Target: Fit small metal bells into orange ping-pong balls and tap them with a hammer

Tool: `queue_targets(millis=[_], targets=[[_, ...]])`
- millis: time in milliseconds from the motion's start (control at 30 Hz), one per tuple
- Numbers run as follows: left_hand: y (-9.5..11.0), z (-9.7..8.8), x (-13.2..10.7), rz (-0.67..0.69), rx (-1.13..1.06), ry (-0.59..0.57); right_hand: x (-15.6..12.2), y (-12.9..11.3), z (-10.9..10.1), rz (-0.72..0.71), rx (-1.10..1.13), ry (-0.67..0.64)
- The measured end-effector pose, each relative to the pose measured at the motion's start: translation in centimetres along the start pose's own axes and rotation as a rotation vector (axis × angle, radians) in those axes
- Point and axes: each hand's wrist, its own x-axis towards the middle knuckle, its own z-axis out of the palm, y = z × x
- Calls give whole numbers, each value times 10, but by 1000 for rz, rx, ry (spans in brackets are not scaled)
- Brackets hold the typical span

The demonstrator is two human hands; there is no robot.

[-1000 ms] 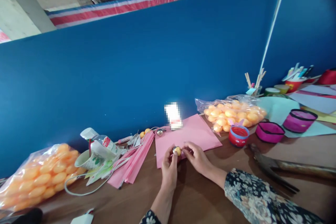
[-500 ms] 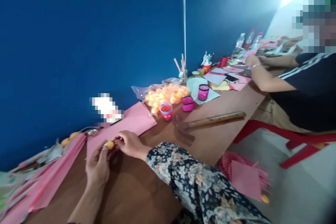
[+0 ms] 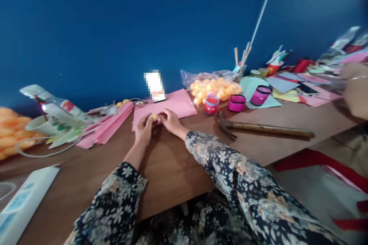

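Between the thumb and fingers of my left hand (image 3: 143,130) is a small yellow-orange ball (image 3: 154,117). My right hand (image 3: 171,122) is closed in a pinch just right of the ball, with a bit of pink showing between the two hands. What the right fingertips grip is too small to name. Both hands are over the near edge of a pink paper sheet (image 3: 179,103) on the brown table (image 3: 172,172). A phone with a blurred-out screen (image 3: 155,84) stands at the back of the sheet.
Right of the paper lie a clear bag of orange balls (image 3: 215,89), a red jar (image 3: 212,106), magenta containers (image 3: 236,103) and a hammer (image 3: 270,128). On the left are more orange balls (image 3: 11,130), a cup (image 3: 43,125) and a power strip (image 3: 25,199). Another person's arm (image 3: 356,92) shows at right.
My view has swung left, bringing the cup, power strip and left-hand balls into sight and leaving most of the other person out. Both hands still work close together at the small ball.
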Motion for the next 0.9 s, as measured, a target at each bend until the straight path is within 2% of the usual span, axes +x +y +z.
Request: queue_targets(millis=[167, 500, 667, 900], targets=[[-3, -1, 0, -29, -136, -65, -1, 0, 0, 25, 49, -28], [7, -2, -6, -105, -175, -57, -2, -6, -2, 64, 120, -40], [5, -3, -5, -75, -130, -15, -2, -8, -4, 65, 159, -31], [7, -4, -2, -106, -174, -36, 2, -8, -1, 107, 218, -44]])
